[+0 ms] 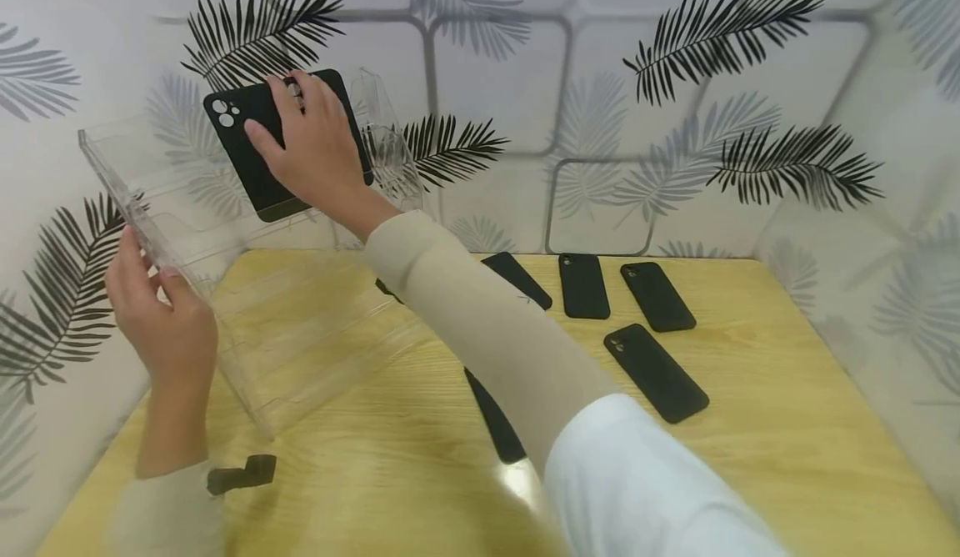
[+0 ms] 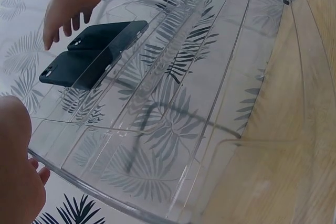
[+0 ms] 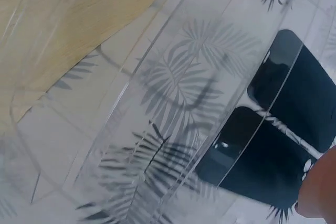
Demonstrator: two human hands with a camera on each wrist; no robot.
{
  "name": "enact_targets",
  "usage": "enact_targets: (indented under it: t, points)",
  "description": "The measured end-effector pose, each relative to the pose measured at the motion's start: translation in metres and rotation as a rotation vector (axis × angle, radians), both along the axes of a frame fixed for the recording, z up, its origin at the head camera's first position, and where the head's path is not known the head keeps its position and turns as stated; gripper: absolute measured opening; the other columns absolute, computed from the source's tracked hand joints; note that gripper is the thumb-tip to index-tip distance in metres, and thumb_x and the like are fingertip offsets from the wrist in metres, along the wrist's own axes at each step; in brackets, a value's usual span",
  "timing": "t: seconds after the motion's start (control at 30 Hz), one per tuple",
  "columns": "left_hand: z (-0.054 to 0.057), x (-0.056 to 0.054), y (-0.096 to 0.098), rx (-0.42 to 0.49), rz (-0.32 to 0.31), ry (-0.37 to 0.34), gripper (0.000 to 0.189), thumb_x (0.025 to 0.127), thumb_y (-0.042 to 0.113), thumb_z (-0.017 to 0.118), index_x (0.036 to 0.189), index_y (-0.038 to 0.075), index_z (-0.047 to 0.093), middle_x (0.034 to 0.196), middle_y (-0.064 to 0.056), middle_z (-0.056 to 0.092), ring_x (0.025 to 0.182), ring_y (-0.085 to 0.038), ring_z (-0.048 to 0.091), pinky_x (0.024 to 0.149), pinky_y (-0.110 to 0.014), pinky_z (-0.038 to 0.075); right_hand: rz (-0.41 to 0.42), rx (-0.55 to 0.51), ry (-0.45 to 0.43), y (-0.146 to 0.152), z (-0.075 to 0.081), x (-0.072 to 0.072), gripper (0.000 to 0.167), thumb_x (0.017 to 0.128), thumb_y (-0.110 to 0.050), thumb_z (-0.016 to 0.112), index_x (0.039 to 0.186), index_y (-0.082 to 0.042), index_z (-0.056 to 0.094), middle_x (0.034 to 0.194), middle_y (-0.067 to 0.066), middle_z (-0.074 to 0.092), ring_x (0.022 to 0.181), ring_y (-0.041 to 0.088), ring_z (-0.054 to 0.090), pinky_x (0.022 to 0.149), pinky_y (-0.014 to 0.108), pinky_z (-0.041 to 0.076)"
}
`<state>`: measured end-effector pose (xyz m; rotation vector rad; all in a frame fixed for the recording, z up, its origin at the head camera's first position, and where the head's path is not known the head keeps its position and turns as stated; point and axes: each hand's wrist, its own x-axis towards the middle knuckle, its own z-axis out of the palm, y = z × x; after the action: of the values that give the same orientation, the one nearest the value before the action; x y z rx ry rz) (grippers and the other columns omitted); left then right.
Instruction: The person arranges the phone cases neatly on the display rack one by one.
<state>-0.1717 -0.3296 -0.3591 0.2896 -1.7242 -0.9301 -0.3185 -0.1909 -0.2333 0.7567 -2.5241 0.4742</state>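
A clear plastic tiered rack (image 1: 258, 357) stands tilted on the left of the table. My left hand (image 1: 165, 315) grips its left side edge, thumb and fingers on either side of the panel. Two black phone cases lean side by side on the top tier: the left case (image 1: 243, 153) shows its camera holes, and the right case (image 1: 336, 83) is partly covered by my right hand (image 1: 318, 144). That hand reaches over both cases, fingers extended and hanging just above their upper edges in the left wrist view. The rack's lower tiers show no cases.
Several black phone cases lie on the wooden table (image 1: 780, 424) to the right, one of them (image 1: 656, 373) nearest the right side. My right sleeve crosses over part of another case (image 1: 495, 424). A dark strap end (image 1: 243, 474) hangs by my left cuff. Patterned walls enclose the table.
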Motion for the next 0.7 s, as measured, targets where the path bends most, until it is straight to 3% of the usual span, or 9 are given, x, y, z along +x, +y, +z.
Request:
enact_targets:
  t: [0.1,0.2,0.37,0.53,0.7]
  points:
    - [-0.001,-0.003,0.001,-0.012,-0.009,-0.002,0.053,0.099,0.002,0.046,0.150,0.018,0.049,0.140,-0.011,0.054,0.121,-0.018,0.054,0.097,-0.015,0.043,0.066,-0.146,-0.031,0.027,0.001,-0.007,0.061,0.106,-0.051,0.033,0.161,-0.025,0.025,0.166,0.000,0.019,0.153,0.014,0.017,0.124,0.024,0.012]
    - [-0.001,-0.003,0.001,-0.016,-0.001,-0.006,0.053,0.099,0.003,0.046,0.150,0.018,0.049,0.139,-0.012,0.054,0.121,-0.019,0.054,0.097,-0.014,0.042,0.081,-0.233,-0.049,0.055,-0.002,-0.014,0.058,0.107,-0.045,0.036,0.160,-0.023,0.029,0.164,0.001,0.023,0.151,0.015,0.022,0.122,0.025,0.018]
    - [0.004,0.001,0.005,-0.014,0.034,-0.018,0.052,0.099,0.002,0.045,0.150,0.014,0.049,0.137,-0.016,0.055,0.118,-0.021,0.055,0.094,-0.012,0.041,0.047,-0.295,-0.093,0.099,-0.013,-0.022,0.057,0.106,-0.043,0.040,0.159,-0.022,0.031,0.163,0.002,0.025,0.151,0.016,0.022,0.122,0.029,0.021]
    - [0.012,0.007,0.013,-0.002,0.026,-0.023,0.051,0.099,0.000,0.043,0.149,0.009,0.049,0.137,-0.018,0.054,0.120,-0.023,0.054,0.096,-0.013,0.041,0.098,-0.355,-0.113,0.144,-0.031,-0.021,0.059,0.106,-0.041,0.043,0.159,-0.018,0.031,0.163,0.007,0.025,0.149,0.020,0.026,0.119,0.035,0.029]
    - [0.010,0.006,0.013,0.008,0.019,-0.023,0.052,0.099,0.000,0.043,0.149,0.010,0.049,0.138,-0.017,0.054,0.122,-0.021,0.052,0.097,-0.013,0.042,0.135,-0.390,-0.161,0.190,-0.046,-0.013,0.063,0.105,-0.044,0.043,0.160,-0.017,0.029,0.163,0.010,0.022,0.150,0.023,0.024,0.119,0.042,0.029]
